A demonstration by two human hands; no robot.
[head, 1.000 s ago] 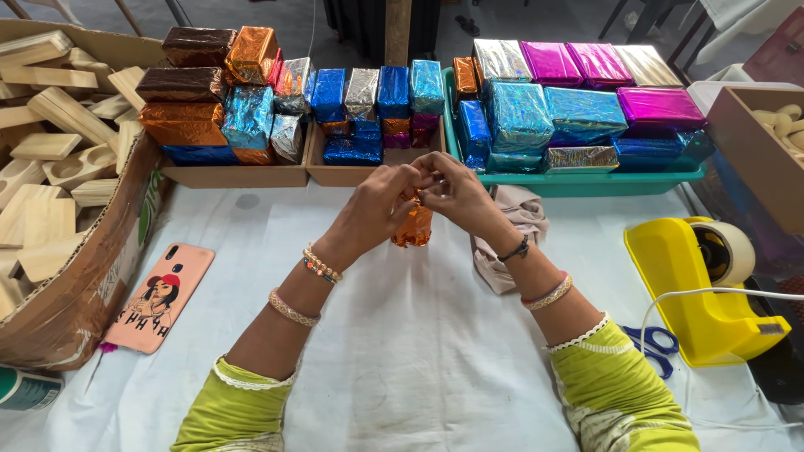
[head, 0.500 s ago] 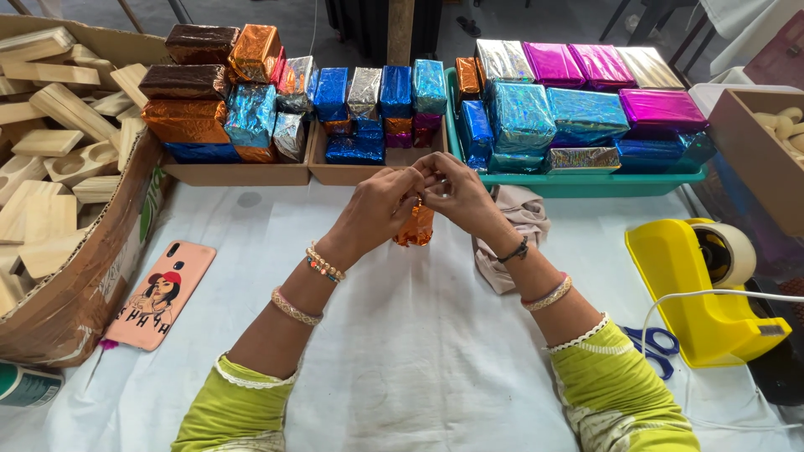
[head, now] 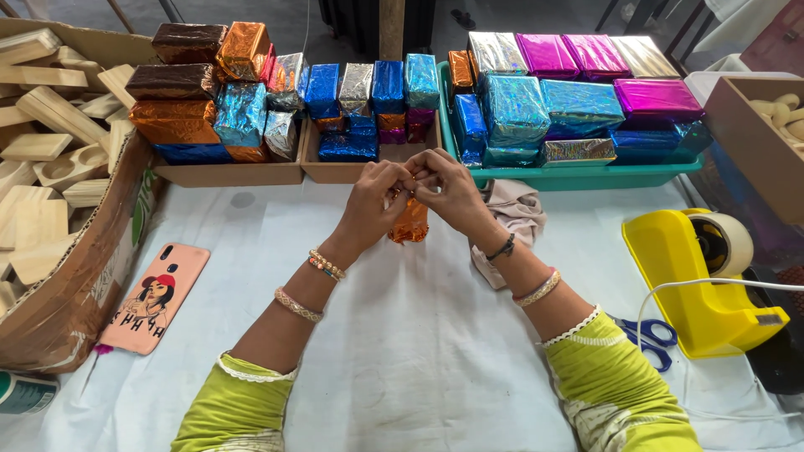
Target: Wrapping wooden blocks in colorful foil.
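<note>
A small block wrapped in orange foil [head: 409,223] stands upright on the white cloth [head: 402,335] at the table's middle. My left hand [head: 374,201] and my right hand [head: 448,188] meet over its top end, fingertips pinching the foil there. Both wrists wear bangles, and green sleeves cover my forearms.
Foil-wrapped blocks fill two cardboard trays [head: 239,174] and a teal tray [head: 578,176] at the back. A cardboard box of wooden pieces [head: 59,159] sits left, a pink phone [head: 155,297] beside it. A yellow tape dispenser [head: 699,280], blue scissors [head: 649,335] and a beige cloth [head: 511,222] lie right.
My hands stay on the orange block's top, fingers shifting slightly on the foil. The view has moved a little; nothing else differs.
</note>
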